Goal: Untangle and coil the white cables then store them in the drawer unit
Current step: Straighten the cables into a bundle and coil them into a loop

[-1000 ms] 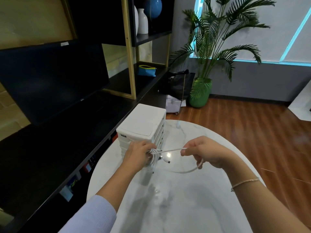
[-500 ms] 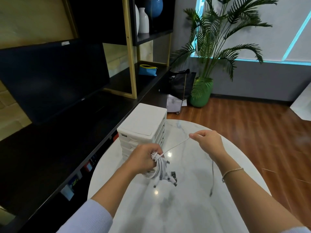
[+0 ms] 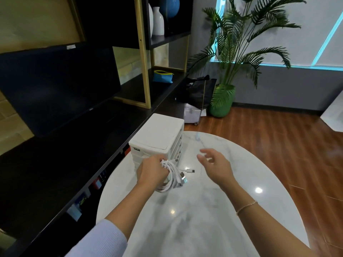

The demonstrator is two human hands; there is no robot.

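Leftmost, along the wall: dark monitor (image 3: 55, 86) on a black counter (image 3: 78, 154); not part of the task.

Centre-left, at the table's far-left edge: white drawer unit (image 3: 157, 136), upright, drawer fronts facing right; all drawers appear shut, though the fronts are seen at a steep angle.

Directly in front of the unit: left hand (image 3: 152, 173), fist closed around the white cables (image 3: 172, 177). Bundle gathered in loose loops, long axis running down and toward the wearer, hanging over the marble table (image 3: 204, 229); whether its lowest loop touches the top cannot be told. Several connector ends stick out rightward.

Right of the bundle, apart from it: right hand (image 3: 217, 167), open, fingers spread, holding nothing.

Judgement: coiling looks near complete; storing remains. The unit lies just behind and above the cable hand, so the free right hand, nearer the drawer fronts, is better placed to pull one open. Risk: loose ends snagging on entry.
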